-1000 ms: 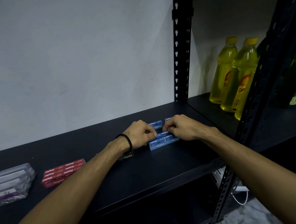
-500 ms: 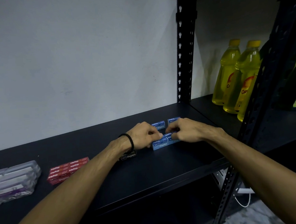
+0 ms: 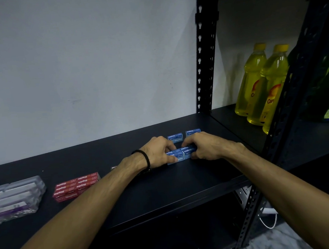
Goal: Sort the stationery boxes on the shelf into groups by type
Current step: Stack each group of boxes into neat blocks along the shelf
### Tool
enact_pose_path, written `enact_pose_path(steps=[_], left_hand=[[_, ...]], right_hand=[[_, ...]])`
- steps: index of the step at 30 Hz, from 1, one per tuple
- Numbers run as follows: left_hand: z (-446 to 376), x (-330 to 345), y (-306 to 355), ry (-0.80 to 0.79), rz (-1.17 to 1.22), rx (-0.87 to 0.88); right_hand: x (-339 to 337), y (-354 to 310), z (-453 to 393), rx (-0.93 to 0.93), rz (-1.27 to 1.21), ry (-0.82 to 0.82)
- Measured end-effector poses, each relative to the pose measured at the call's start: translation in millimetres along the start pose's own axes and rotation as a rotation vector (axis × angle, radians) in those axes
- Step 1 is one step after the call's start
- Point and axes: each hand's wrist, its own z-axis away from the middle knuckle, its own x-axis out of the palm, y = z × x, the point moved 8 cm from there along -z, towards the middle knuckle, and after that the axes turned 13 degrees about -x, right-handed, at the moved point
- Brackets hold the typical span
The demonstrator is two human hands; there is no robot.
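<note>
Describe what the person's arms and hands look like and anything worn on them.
Both forearms are bare, with no sleeves or gloves in view. The left hand has a thin black band around its wrist. The right hand shows no ring, watch or band.

Black metal shelf point(image 3: 165, 198) against a pale wall, carrying clear plastic boxes point(image 3: 15, 199) at far left, red staple boxes point(image 3: 76, 186) just right of them, blue staple boxes point(image 3: 181, 154) toward the right; yellow bottles point(image 3: 262, 86) on the adjoining shelf.
</note>
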Motion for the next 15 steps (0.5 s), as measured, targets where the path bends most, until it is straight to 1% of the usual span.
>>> enact_pose_path(steps=[15], left_hand=[[2.4,-2.2,-1.1,0.020,-0.030,0.001]], right_hand=[[2.9,-4.0,-5.0,-0.017,0.005,0.001]])
